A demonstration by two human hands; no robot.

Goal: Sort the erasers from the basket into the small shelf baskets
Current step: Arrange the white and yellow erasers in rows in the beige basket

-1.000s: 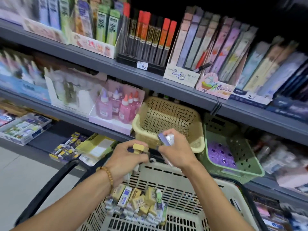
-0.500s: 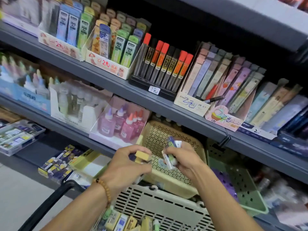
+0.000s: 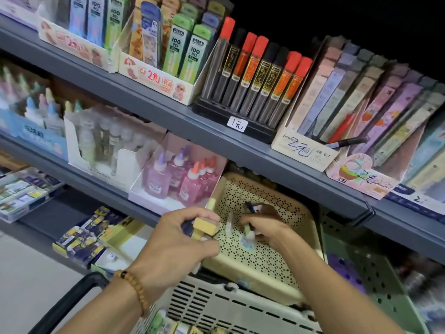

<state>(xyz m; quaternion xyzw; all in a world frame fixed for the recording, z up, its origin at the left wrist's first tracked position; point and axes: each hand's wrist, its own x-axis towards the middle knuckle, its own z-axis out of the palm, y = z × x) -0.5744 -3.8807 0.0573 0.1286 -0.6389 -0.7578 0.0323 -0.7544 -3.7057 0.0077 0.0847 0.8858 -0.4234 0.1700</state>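
Note:
My left hand [image 3: 178,242] grips a few erasers, a yellow one [image 3: 206,226] on top, at the left rim of the cream perforated shelf basket [image 3: 262,263]. My right hand [image 3: 267,227] reaches inside that basket and holds several wrapped erasers [image 3: 249,229]; one blue-and-white eraser [image 3: 246,243] is just under its fingers, blurred, so I cannot tell whether it lies on the basket floor. A green shelf basket [image 3: 375,276] with purple items stands to the right. The white shopping basket [image 3: 231,307] is below my arms, with more erasers [image 3: 168,326] at its bottom edge.
A grey shelf [image 3: 240,143] overhangs the baskets, loaded with pencil-lead boxes. Pink glue bottles [image 3: 183,179] in a white box stand left of the cream basket. The shopping basket's black handle [image 3: 72,300] is at lower left. Boxed stationery lies on the lower shelf to the left.
The view tilted upward toward the shelves. Both hands rose from above the shopping basket to the cream basket, and my right hand went inside it with its erasers.

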